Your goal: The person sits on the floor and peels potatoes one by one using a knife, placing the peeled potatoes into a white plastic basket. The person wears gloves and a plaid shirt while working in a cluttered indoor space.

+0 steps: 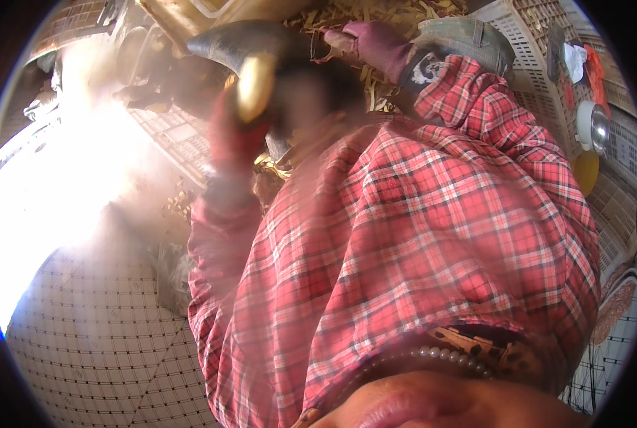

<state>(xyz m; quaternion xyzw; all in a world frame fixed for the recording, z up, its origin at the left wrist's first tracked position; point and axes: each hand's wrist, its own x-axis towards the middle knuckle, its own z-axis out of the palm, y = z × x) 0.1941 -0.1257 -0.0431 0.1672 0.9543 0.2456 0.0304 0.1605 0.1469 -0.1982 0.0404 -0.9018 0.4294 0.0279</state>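
Observation:
My left hand (238,131), in a red glove and blurred, is raised at the upper left. A pale yellow, elongated object (255,88) lies against its fingers and appears held; what it is cannot be told. Beyond it is a dark, curved, pointed thing (225,43), partly blurred. My right hand (372,48), in a purple-pink glove, reaches over yellow and brown strips (425,10) at the top. Its fingers are at some reddish-brown strips (326,48); whether they grip any is unclear. A dark blur hides the space between my hands.
A green bucket-like container (468,45) stands beside my right wrist. Plastic crates (543,101) line the right side, with a round lamp-like object (596,127) near them. Another crate panel (174,134) is at the left. Patterned floor covering (99,331) lies lower left, below strong glare.

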